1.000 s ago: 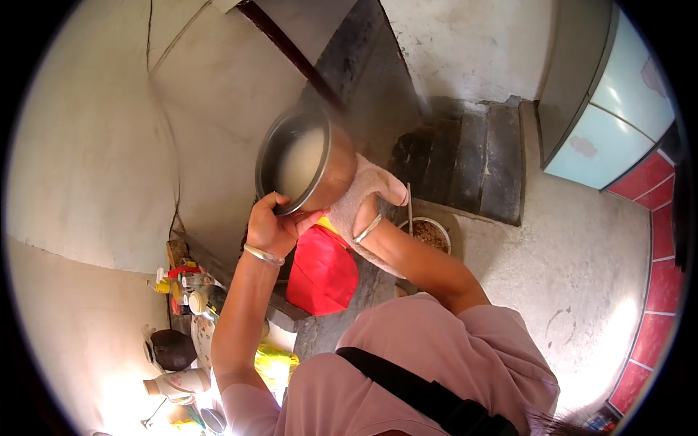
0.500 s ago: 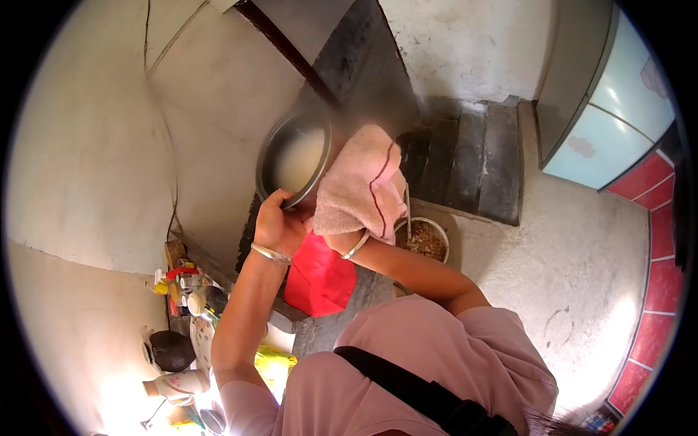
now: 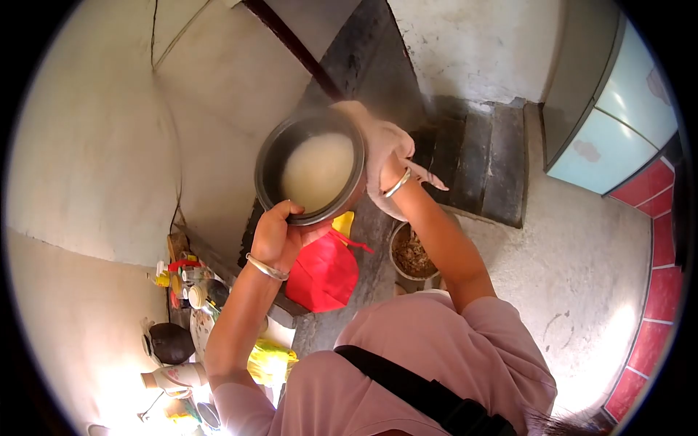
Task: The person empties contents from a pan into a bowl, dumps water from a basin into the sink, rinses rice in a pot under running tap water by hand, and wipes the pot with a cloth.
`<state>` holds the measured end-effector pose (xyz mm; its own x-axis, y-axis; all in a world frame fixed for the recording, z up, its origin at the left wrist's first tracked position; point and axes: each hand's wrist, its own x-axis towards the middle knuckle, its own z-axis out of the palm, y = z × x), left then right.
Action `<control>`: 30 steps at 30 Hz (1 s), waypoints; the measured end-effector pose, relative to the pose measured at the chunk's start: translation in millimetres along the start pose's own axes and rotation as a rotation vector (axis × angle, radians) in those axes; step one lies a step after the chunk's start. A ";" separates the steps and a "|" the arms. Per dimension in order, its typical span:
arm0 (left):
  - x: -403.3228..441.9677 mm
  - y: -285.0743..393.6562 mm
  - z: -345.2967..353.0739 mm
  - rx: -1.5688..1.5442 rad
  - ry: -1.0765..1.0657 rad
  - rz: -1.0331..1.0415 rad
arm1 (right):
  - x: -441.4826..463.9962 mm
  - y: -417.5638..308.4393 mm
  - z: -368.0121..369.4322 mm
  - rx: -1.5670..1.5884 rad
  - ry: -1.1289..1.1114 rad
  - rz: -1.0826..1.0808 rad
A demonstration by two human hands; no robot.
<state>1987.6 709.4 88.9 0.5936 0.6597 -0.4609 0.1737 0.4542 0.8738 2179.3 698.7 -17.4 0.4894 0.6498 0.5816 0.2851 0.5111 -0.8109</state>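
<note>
A dark metal pot [image 3: 269, 171] with whitish contents inside is held up in front of me, its mouth tilted toward me. My left hand [image 3: 282, 231] grips the near rim, with the thumb over the edge and the fingers beneath. My right hand [image 3: 391, 168] is mostly covered by a pink towel [image 3: 374, 138], which lies against the pot's right side; its fingers are hidden. Below the pot is a red cloth or bag [image 3: 323, 272] with a yellow part beside it. Under my right forearm, a bowl of brown food [image 3: 411, 254] is partly visible.
Dark steps [image 3: 472, 167] rise beyond the bowl. Jars and bottles [image 3: 196, 283], a dark round pot [image 3: 171, 343] and a flask [image 3: 178, 378] stand at the lower left. A pale blue cabinet [image 3: 603, 149] and red tiles [image 3: 663, 291] are at right.
The towel and my right hand have moved from in front of the pot to its right side. The pot's mouth now faces me more, and more of its contents shows.
</note>
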 end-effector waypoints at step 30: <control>30.7 -49.2 -89.4 -0.264 0.080 0.057 | -50.2 -26.8 26.3 1.043 -0.388 0.259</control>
<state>1927.0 760.8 17.9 0.5307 0.7290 -0.4323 -0.0748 0.5484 0.8329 2125.5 667.3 -23.1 0.0946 0.8413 0.5323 -0.6992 0.4368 -0.5660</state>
